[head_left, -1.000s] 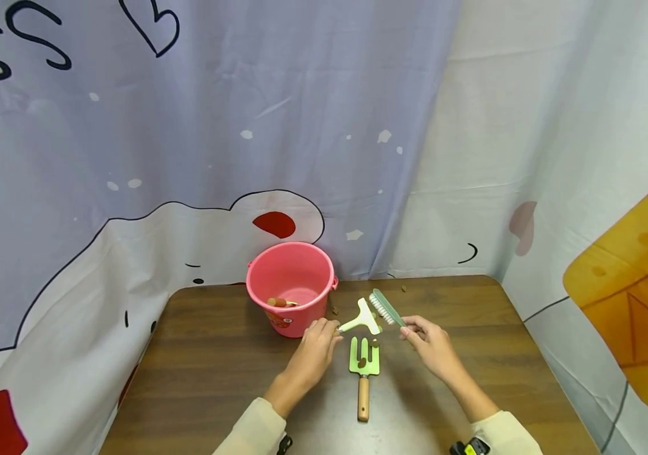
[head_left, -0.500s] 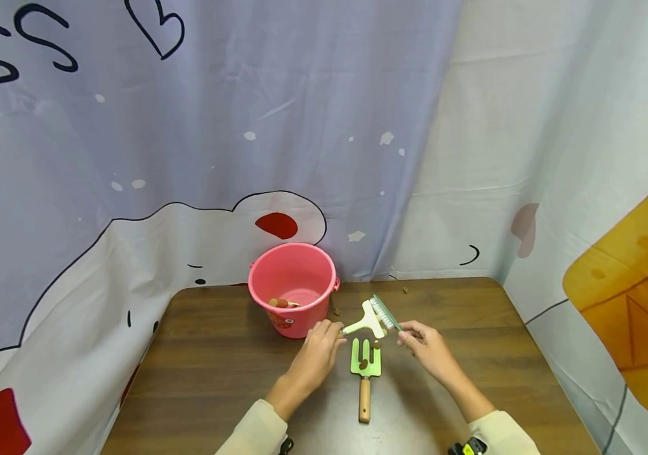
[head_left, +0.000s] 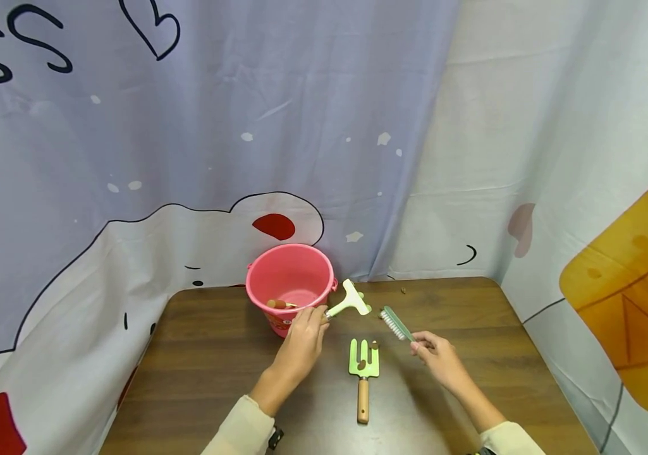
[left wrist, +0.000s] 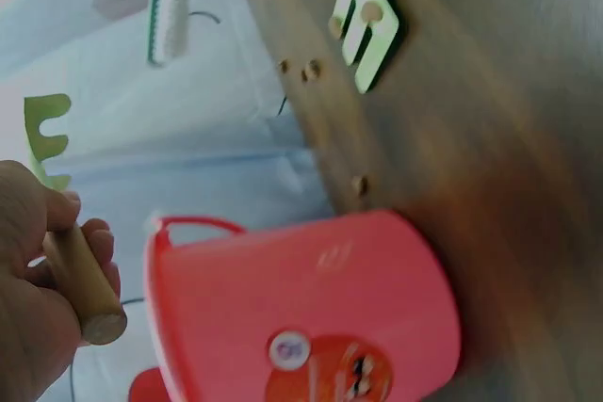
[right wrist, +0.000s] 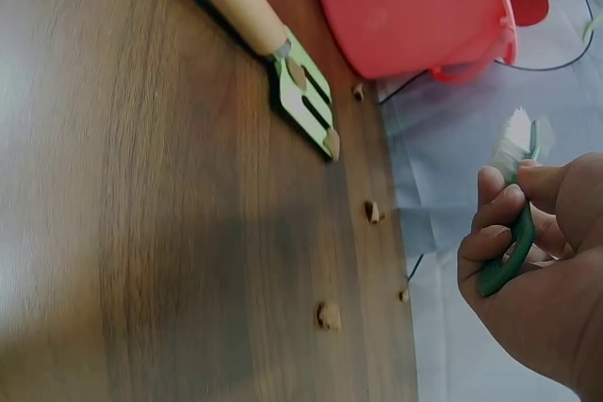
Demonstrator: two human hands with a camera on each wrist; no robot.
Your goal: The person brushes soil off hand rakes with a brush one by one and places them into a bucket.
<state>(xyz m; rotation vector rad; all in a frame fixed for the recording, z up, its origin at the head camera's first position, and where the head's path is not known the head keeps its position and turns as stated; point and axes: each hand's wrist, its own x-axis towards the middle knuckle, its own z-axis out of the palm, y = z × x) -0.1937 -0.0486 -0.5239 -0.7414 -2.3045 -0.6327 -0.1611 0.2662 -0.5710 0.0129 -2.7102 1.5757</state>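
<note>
My left hand (head_left: 299, 338) grips the wooden handle of a small hand rake (head_left: 352, 301), raised beside the bucket's right front rim. In the left wrist view the rake's wooden handle (left wrist: 85, 284) lies within the curled fingers, its green toothed head beyond the thumb. My right hand (head_left: 442, 360) holds a green brush (head_left: 396, 322) with white bristles, off to the right of the rake and apart from it. Below, a green hand fork (head_left: 363, 366) with a wooden handle lies on the table, brown bits on its tines.
A pink bucket (head_left: 274, 319) stands at the back of the brown table (head_left: 215, 392); a tool's wooden handle (head_left: 279, 304) shows inside. Small brown pieces (right wrist: 328, 315) are scattered near the far edge. A printed curtain (head_left: 278, 151) hangs behind.
The rake has risen and gone left towards the bucket in my left hand. My right hand has drawn the brush away from the rake's head, rightward and nearer me. The fork stays put.
</note>
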